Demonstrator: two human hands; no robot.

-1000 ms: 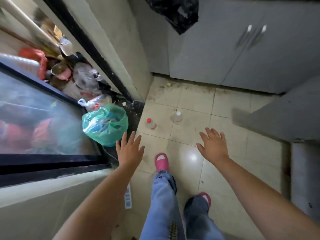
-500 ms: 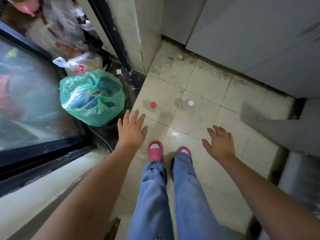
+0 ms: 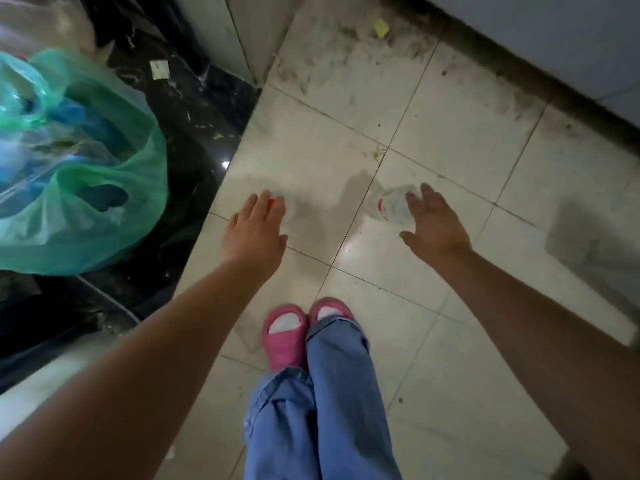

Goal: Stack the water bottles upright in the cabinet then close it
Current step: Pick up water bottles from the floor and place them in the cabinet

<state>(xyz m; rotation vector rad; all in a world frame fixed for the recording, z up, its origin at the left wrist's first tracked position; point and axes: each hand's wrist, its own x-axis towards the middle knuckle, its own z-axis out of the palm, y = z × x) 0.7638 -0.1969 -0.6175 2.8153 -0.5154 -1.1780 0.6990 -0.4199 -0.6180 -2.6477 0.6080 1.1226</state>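
Note:
Two clear water bottles stand upright on the tiled floor. The left bottle (image 3: 284, 202), with a red cap, is mostly hidden under my left hand (image 3: 254, 230), whose straight fingers reach over its top. The right bottle (image 3: 389, 206), clear with a red mark on its side, sits just under the fingers of my right hand (image 3: 434, 225), which is spread open above and beside it. I cannot tell whether either hand touches its bottle. The grey cabinet (image 3: 554, 32) runs along the top right, its doors mostly out of frame.
A green plastic bag (image 3: 79, 174) full of items sits on a dark stone threshold (image 3: 204, 126) at the left. My feet in pink slippers (image 3: 287, 334) stand just behind the bottles. A grey panel (image 3: 595, 244) juts in at the right. Dirt lines the cabinet base.
The view has dropped much closer to the floor. Both hands have reached forward and down, from well short of the bottles to right over them.

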